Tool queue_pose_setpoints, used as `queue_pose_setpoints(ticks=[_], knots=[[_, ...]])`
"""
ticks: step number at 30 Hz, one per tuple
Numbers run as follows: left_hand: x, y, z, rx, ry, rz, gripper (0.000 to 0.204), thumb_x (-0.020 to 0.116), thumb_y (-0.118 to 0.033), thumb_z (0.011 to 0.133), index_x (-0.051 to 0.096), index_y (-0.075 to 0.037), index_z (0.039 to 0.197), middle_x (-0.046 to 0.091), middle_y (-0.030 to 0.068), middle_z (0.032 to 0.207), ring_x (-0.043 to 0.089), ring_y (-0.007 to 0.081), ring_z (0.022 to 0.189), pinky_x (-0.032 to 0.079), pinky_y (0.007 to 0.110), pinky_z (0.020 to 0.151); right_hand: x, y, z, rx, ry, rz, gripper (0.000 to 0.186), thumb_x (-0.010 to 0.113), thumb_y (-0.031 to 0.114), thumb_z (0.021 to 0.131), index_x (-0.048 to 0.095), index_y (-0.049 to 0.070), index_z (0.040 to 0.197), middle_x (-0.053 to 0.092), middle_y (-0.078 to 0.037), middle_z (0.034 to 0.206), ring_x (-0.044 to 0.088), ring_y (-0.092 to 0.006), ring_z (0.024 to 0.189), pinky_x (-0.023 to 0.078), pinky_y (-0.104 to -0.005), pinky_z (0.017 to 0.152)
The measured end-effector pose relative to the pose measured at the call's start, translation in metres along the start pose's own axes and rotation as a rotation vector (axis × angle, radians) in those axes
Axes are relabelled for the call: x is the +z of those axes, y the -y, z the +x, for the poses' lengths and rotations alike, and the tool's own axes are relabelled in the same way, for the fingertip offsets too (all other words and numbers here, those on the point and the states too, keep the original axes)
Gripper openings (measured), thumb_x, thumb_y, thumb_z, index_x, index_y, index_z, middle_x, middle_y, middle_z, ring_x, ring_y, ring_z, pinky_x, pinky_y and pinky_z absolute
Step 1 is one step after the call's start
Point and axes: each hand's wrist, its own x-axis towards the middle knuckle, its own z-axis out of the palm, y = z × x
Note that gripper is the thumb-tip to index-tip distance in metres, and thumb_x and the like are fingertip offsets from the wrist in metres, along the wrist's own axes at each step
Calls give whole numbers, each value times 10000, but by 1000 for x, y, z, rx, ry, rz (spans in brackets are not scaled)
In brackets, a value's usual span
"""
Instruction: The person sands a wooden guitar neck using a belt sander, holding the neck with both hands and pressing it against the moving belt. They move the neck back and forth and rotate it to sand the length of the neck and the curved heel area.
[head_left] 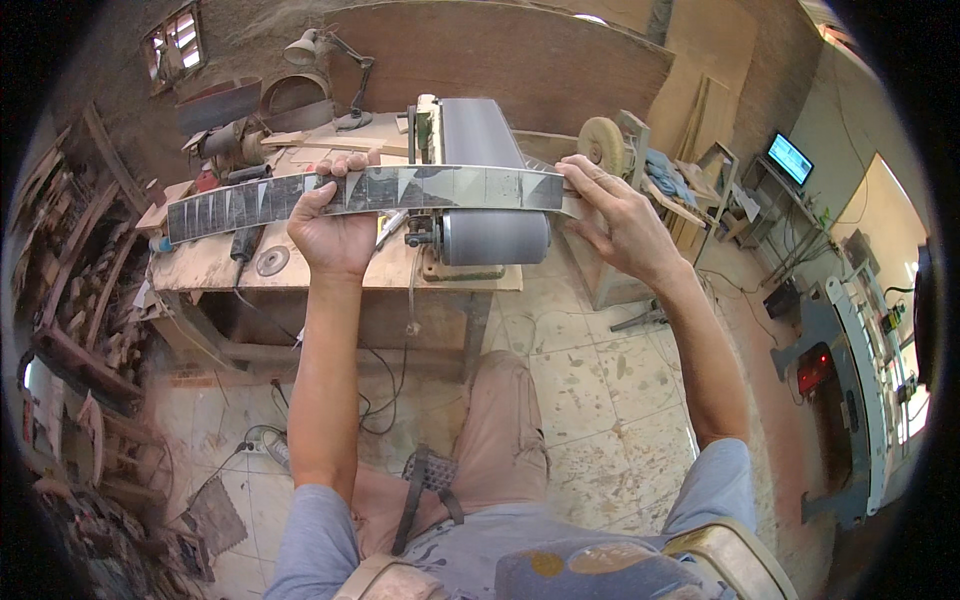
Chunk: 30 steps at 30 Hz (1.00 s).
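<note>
A long guitar fretboard (430,192), dark with pale wedge-shaped inlays and cross lines, lies crosswise in front of me. My left hand (335,225) grips it left of the middle, thumb on the near face and fingers over the far edge. At the right end my right hand (620,220) pinches it between fingers and thumb. Behind and below it is a belt sander (495,237) with a wide grey belt over a front roller. The fretboard crosses in front of the belt; whether they touch, I cannot tell.
A wooden workbench (200,272) carries the sander, wood pieces, a disc (272,261), a power tool (243,243) and a desk lamp (355,85). Right of it stands a buffing wheel (600,145). Cables (395,390) run on the floor. Wood racks line the left; a lit monitor (790,158) stands right.
</note>
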Motion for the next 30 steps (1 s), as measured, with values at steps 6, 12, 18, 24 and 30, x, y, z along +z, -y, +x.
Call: queue_pose_setpoints(ticks=[6, 12, 18, 24, 30], knots=[[14, 4, -14, 6, -109, 152, 244, 599, -5, 782, 536, 8, 1018, 554, 116, 980, 566, 307, 1119, 296, 528, 1259, -28, -4, 11, 81, 249, 179, 687, 782, 220, 839, 532, 35, 1451, 597, -185, 1425, 584, -352, 1291, 456, -432, 1117], [6, 1, -19, 27, -127, 277, 144, 610, -132, 942, 602, 0, 997, 598, 120, 994, 575, 306, 1120, 361, 519, 1208, -45, -14, 29, 311, 606, 442, 808, 783, 445, 799, 549, 32, 1454, 665, -176, 1310, 623, -287, 1163, 471, -373, 997], [2, 3, -14, -8, -186, 317, 166, 609, -175, 970, 612, -9, 985, 615, 108, 976, 589, 264, 1099, 399, 512, 1174, -44, -33, 26, 361, 638, 523, 933, 807, 567, 739, 549, 29, 1456, 693, -151, 1241, 639, -261, 1074, 490, -373, 924], [10, 2, -10, -5, -143, 207, 143, 613, -133, 932, 587, -19, 1014, 606, 103, 968, 582, 275, 1074, 355, 515, 1205, -31, -13, 17, 10, 300, 273, 722, 785, 383, 850, 556, 0, 1418, 620, -212, 1391, 608, -357, 1272, 453, -426, 1108], [11, -5, 0, -27, -107, -2, 155, 622, -126, 902, 576, -16, 1002, 572, 97, 919, 574, 284, 1066, 289, 533, 1250, -5, 6, 3, -69, -32, 24, 692, 804, 74, 789, 532, 42, 1424, 552, -165, 1457, 607, -382, 1227, 525, -435, 1022]])
